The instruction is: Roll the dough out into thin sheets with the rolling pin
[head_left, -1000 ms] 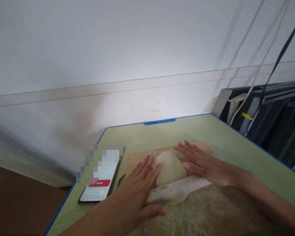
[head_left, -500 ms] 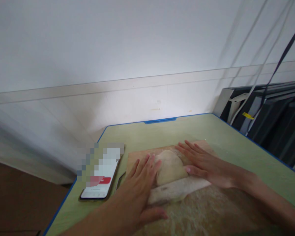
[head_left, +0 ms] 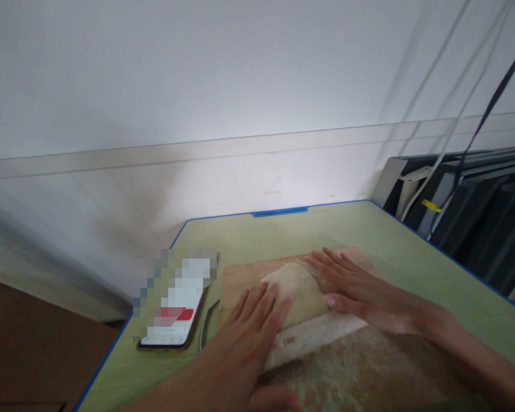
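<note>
A pale sheet of dough (head_left: 298, 292) lies on a flour-dusted wooden board (head_left: 343, 366). Along its near edge runs a whitish, roll-like band (head_left: 317, 337); whether this is rolled dough or a floured rolling pin I cannot tell. My left hand (head_left: 253, 337) is open, palm down, its fingertips resting on the left part of the dough. At the right edge of the dough, my right hand (head_left: 352, 289) lies flat with fingers stretched out, the thumb tip touching the dough's side. Neither hand grips anything. What lies beneath the palms is hidden.
A phone (head_left: 175, 320) with a partly blurred screen lies left of the board on the green table (head_left: 240, 234). Between them shows a thin curved metal piece (head_left: 203, 326). Dark flat panels (head_left: 476, 194) and hanging cables (head_left: 489, 109) stand beyond the table's right edge, a white wall behind.
My left hand has moved a little nearer to me, its fingers now further over the dough. The dough's left side reaches further left. My right hand is almost unmoved.
</note>
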Motion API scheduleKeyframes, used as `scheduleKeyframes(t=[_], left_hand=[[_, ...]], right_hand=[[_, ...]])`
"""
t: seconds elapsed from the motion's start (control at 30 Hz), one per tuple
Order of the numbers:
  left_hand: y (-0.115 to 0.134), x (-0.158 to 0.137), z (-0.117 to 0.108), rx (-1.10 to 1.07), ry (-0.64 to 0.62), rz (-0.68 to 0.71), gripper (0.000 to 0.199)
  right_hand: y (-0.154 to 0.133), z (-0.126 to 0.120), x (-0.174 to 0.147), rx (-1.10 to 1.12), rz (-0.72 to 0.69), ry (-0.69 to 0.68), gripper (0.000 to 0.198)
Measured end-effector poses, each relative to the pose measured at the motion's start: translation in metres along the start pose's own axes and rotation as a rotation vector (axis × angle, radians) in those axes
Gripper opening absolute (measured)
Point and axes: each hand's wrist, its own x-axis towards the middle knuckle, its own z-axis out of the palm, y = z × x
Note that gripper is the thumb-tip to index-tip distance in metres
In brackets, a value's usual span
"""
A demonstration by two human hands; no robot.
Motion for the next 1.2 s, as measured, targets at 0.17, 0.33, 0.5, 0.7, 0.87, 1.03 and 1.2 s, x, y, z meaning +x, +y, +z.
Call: scheduleKeyframes(t=[0.17, 0.33, 0.5, 0.7, 0.87, 1.03, 1.2], left_hand=[[-0.008, 0.003, -0.004, -0.017, 0.069, -0.053, 0.072], [-0.014, 0.005, 0.006, 0.029, 0.039, -0.034, 0.08], [-0.006, 0.004, 0.02, 0.126, -0.017, 0.048, 0.084], [-0.012, 0.004, 0.002, 0.096, 0.082, -0.034, 0.078], [-0.01, 0.003, 0.026, 0.136, 0.012, 0.069, 0.085], [-0.014, 0.005, 0.025, 0.128, 0.004, 0.049, 0.078], [-0.007, 0.001, 0.003, 0.07, 0.025, -0.052, 0.08]], right_hand=[[0.007, 0.001, 0.006, 0.001, 0.035, -0.021, 0.07], [0.003, 0.001, 0.003, -0.003, 0.034, -0.01, 0.071], [-0.001, -0.002, -0.002, 0.0, 0.02, 0.003, 0.074], [0.003, 0.0, 0.004, 0.033, 0.066, -0.017, 0.075], [-0.003, 0.0, -0.007, 0.028, -0.054, -0.012, 0.07], [0.006, 0.004, -0.001, 0.024, -0.033, 0.008, 0.065], [0.006, 0.006, -0.004, -0.005, -0.082, 0.044, 0.062]])
